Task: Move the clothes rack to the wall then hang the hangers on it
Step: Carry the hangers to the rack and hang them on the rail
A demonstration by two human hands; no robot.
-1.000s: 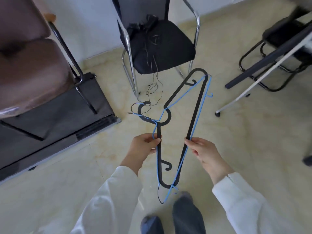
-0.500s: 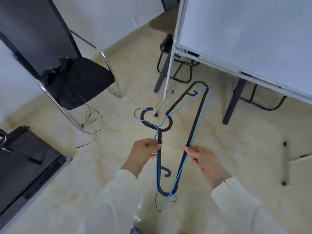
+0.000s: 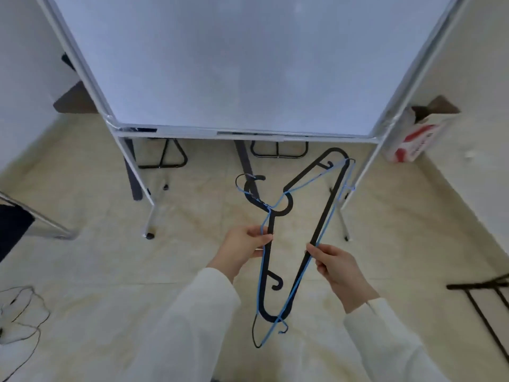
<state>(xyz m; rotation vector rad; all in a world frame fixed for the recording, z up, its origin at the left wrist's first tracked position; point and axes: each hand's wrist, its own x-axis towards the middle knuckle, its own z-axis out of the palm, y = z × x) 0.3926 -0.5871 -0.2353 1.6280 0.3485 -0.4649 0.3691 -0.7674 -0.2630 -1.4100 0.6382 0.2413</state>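
I hold a stack of hangers in front of me: a thick black plastic hanger, a thin blue wire hanger and another thin dark wire one beneath. Their hooks point up and left, near the whiteboard's lower edge. My left hand pinches the left arm of the hangers below the neck. My right hand pinches the long bar on the right side. A black metal frame lies low at the right edge; I cannot tell whether it is the clothes rack.
A large whiteboard on a white wheeled stand fills the view straight ahead, with dark chair legs behind it. A red-and-white box sits by the right wall. A chair edge and loose black cable are at left.
My view has swung rightwards: the black chair and brown seat slid out to the left, and the whiteboard now stands directly ahead. Both hands keep the same grip on the hangers.
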